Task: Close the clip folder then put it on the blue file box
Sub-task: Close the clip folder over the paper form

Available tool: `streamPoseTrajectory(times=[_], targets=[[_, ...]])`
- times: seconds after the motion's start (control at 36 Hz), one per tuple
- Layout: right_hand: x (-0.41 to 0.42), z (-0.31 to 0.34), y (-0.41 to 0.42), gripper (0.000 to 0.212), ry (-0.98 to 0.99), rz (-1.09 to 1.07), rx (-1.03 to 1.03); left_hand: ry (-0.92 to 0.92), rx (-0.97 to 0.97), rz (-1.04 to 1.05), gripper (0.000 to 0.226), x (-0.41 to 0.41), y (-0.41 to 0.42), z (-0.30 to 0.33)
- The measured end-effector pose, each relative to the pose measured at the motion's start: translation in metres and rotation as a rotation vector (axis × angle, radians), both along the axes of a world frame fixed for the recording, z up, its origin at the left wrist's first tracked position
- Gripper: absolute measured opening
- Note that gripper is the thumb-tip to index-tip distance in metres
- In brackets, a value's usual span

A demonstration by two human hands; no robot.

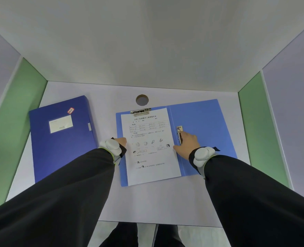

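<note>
The light blue clip folder lies open and flat on the white desk. A printed worksheet sits on its left half under a metal top clip. My right hand rests flat over the spine, fingers touching the metal side clip and thumb on the sheet's right edge. My left hand presses the folder's left edge, mostly hidden behind the wrist band. The dark blue file box lies flat to the left of the folder, label side up.
A round cable hole sits in the white desk behind the folder. Green side panels and a white back wall enclose the desk. The desk's front edge runs just above my legs.
</note>
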State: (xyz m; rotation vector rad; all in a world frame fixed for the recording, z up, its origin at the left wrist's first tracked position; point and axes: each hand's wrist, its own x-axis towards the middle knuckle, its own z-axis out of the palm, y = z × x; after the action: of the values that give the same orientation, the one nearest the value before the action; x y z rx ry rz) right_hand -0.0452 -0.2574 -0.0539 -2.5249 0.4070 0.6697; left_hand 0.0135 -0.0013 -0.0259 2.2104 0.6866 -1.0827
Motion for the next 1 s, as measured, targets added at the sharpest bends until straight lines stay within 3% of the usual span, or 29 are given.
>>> streamPoseTrajectory(times=[0.25, 0.31, 0.39, 0.47, 0.58, 0.69, 0.83, 1.0], targets=[[-0.003, 0.003, 0.009, 0.020, 0.051, -0.073, 0.087, -0.107, 0.000, 0.074, 0.036, 0.005, 0.003, 0.005], [-0.004, 0.006, 0.014, 0.026, 0.110, -0.079, 0.108, -0.155, -0.021, 0.041, 0.029, 0.008, 0.004, 0.013], [0.000, 0.015, 0.022, 0.035, 0.155, -0.079, 0.123, -0.204, -0.012, -0.028, 0.039, 0.014, 0.011, 0.024], [0.007, 0.028, 0.030, 0.025, 0.137, -0.092, 0.159, -0.260, 0.007, -0.097, 0.029, 0.018, 0.016, 0.040], [0.022, 0.058, 0.048, 0.024, 0.085, -0.111, 0.309, -0.340, 0.074, -0.170, 0.023, 0.024, 0.017, 0.063], [0.037, 0.087, 0.071, 0.060, 0.114, -0.156, 0.519, -0.373, 0.098, -0.186, 0.027, 0.033, 0.013, 0.083], [0.049, 0.118, 0.096, 0.045, 0.267, -0.269, 0.873, -0.374, 0.113, -0.223, 0.033, 0.039, -0.010, 0.109], [0.048, 0.132, 0.095, 0.047, 0.317, -0.226, 0.966, -0.168, -0.061, -0.340, 0.013, 0.032, -0.040, 0.128]])
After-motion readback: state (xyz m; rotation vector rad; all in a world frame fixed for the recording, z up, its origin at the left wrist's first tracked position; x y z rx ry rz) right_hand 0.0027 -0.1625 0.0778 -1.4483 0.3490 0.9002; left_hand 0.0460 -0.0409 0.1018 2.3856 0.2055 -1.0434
